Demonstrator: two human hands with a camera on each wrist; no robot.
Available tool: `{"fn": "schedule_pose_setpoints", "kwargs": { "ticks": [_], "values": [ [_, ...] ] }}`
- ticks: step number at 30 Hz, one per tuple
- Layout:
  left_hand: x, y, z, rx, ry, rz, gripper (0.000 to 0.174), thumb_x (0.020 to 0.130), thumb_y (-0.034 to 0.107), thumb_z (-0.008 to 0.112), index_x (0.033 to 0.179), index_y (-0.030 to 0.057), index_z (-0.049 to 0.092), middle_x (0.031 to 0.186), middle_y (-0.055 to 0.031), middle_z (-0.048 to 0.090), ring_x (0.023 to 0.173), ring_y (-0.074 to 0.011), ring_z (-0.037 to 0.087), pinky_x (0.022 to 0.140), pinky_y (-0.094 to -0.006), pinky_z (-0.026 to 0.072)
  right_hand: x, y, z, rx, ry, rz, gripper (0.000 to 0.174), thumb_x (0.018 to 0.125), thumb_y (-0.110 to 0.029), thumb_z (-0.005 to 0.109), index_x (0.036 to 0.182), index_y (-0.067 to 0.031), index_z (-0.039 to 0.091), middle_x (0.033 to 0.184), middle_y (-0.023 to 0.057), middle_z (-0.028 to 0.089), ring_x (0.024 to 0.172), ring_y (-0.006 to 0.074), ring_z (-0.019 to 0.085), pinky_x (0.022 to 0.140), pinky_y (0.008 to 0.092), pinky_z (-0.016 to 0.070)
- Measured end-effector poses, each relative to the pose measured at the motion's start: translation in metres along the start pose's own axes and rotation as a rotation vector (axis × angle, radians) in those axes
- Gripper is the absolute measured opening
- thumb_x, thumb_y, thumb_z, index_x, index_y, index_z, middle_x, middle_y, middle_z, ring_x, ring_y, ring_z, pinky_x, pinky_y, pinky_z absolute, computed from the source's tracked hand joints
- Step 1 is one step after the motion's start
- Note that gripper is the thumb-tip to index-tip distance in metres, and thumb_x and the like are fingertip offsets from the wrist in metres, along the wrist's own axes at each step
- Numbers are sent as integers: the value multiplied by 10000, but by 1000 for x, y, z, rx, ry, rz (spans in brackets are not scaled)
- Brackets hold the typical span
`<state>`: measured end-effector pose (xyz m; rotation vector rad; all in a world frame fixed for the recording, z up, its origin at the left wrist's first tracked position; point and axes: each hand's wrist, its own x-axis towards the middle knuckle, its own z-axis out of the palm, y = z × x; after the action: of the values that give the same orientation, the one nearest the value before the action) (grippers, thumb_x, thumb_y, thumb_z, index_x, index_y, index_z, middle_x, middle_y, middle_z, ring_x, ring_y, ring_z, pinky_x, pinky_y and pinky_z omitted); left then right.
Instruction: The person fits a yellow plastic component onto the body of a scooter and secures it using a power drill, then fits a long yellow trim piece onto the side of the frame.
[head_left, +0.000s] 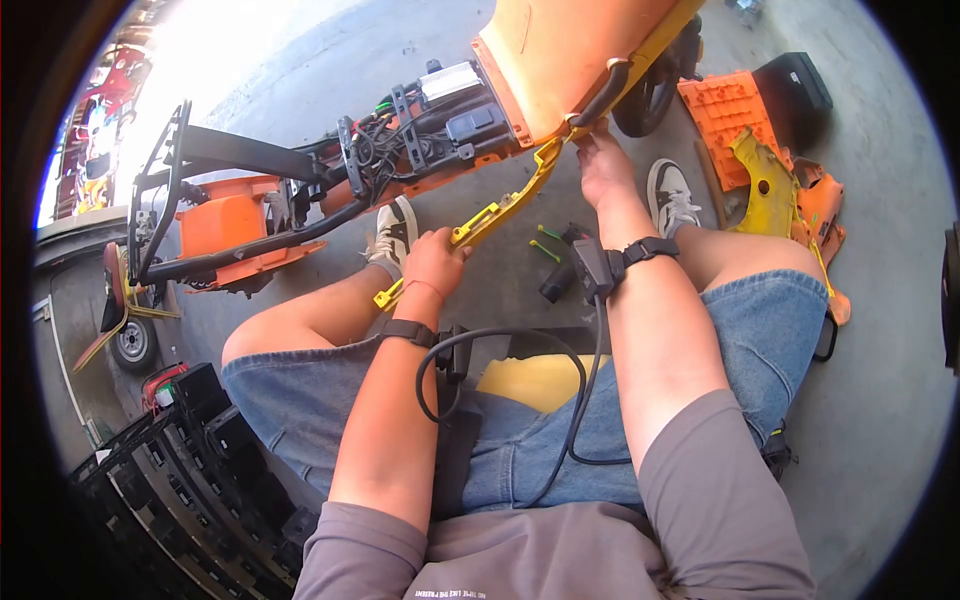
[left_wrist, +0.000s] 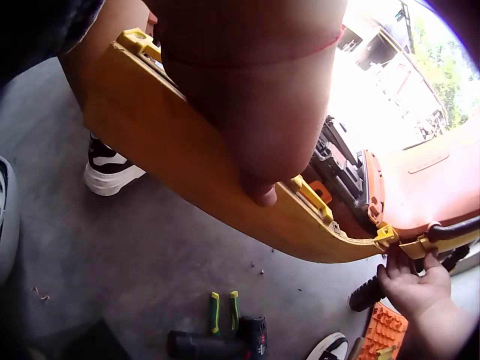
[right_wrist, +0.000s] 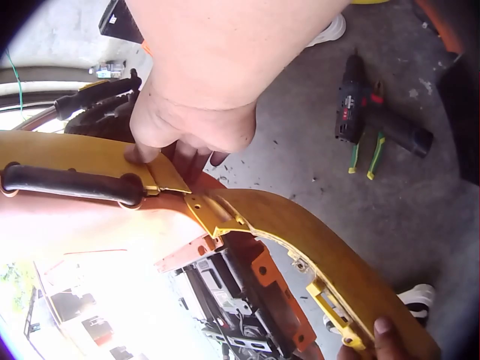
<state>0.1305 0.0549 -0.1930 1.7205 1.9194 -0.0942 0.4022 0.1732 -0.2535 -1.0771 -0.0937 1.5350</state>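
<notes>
A long yellow trim panel [head_left: 510,205] with clip tabs along its edge slants beside the frame of a partly stripped scooter [head_left: 425,125]. My left hand [head_left: 435,262] grips it near its lower end, with fingers and thumb on either side of the edge, as the right wrist view shows. At the panel's upper end, its tip meets another yellow strip [right_wrist: 82,154] along the orange body [head_left: 570,60]. There my right hand [left_wrist: 420,289] is palm up, its fingertips pressing at the joint below a black grab handle [right_wrist: 71,184].
A black drill [right_wrist: 356,105] and green-yellow pliers [right_wrist: 376,154] lie on the concrete floor between my feet. To the right are an orange textured panel [head_left: 735,120], a yellow body part [head_left: 760,190] and a black box [head_left: 795,85]. A black rack [head_left: 170,475] stands at lower left.
</notes>
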Motion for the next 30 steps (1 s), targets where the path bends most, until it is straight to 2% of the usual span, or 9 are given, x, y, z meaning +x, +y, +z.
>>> {"fn": "schedule_pose_setpoints", "kwargs": {
  "ticks": [4,7,9,19,21,22,24,30],
  "values": [
    [-3,7,-3,8,42,10,292,865,316,702,1025,74,671,1027,-150,647,1041,-349,599,901,-470,479,0,-1,-2,2,44,28,437,1035,-359,536,1354,-60,534,1219,45,675,1200,178,571,1135,402,216],
    [-7,7,-3,17,137,44,330,850,288,729,1047,31,670,988,-191,644,1005,-392,597,865,-468,480,-3,-1,-1,-10,3,28,452,1035,-392,526,1341,-60,540,1233,36,670,1206,176,569,1141,409,200],
    [-5,5,-3,28,153,63,267,847,274,716,987,54,659,993,-138,637,1013,-351,595,886,-468,479,-4,-1,1,-37,12,18,475,1023,-418,541,1335,-60,543,1223,43,676,1207,181,567,1144,418,189],
    [8,-2,1,-17,118,103,252,830,257,731,955,49,664,975,-118,632,1011,-348,593,872,-467,472,5,5,-8,-12,-41,6,510,1004,-470,551,1306,-59,577,1170,70,700,1213,194,552,1129,422,194],
    [10,-2,0,-81,208,179,282,803,231,762,890,-11,646,910,-199,632,922,-410,593,814,-476,477,0,3,-5,3,-39,1,522,1001,-458,564,1327,-51,564,1177,79,699,1212,205,553,1127,426,197],
    [12,-3,-1,-81,205,178,282,803,231,762,890,-11,646,910,-199,632,922,-410,593,814,-476,477,-4,1,-2,3,-37,3,522,1001,-458,564,1327,-51,564,1177,79,699,1212,205,553,1127,426,197],
    [18,-4,-6,9,124,129,255,828,251,740,965,48,671,981,-117,639,1018,-346,593,873,-468,470,-8,-1,1,28,-25,0,536,997,-455,571,1343,-45,555,1202,85,691,1230,215,545,1140,431,188],
    [35,-10,-29,36,47,151,273,830,245,745,997,37,683,1014,-138,660,1024,-363,603,883,-467,477,-6,-1,-1,41,-12,5,534,995,-446,577,1354,-52,546,1248,79,673,1263,223,529,1160,430,190]
  ]
}}
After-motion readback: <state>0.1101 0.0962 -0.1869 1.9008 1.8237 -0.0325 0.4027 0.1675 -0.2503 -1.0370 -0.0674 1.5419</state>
